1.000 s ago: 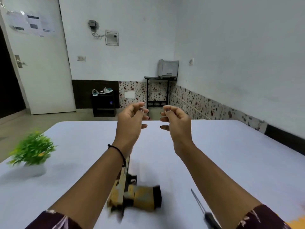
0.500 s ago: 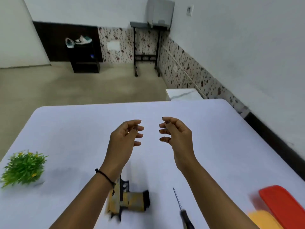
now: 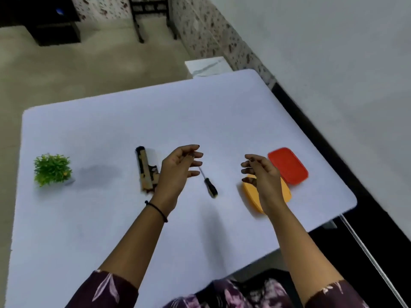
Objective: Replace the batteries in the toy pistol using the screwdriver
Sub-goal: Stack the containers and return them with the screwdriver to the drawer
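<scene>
— Hands? Left hand [image 3: 178, 174] and right hand [image 3: 262, 176] both open, holding nothing.

— Tan plastic toy pistol [image 3: 145, 172] flat on white table [image 3: 133, 121], beside black-handled screwdriver [image 3: 209, 185]. Might roll away if bumped.

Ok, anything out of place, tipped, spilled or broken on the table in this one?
Nothing stands out. The toy pistol lies flat and looks intact, the screwdriver lies beside it, and the red lid sits next to the yellow container. The small plant stands upright. Both hands, left and right, are empty above the table.
</scene>
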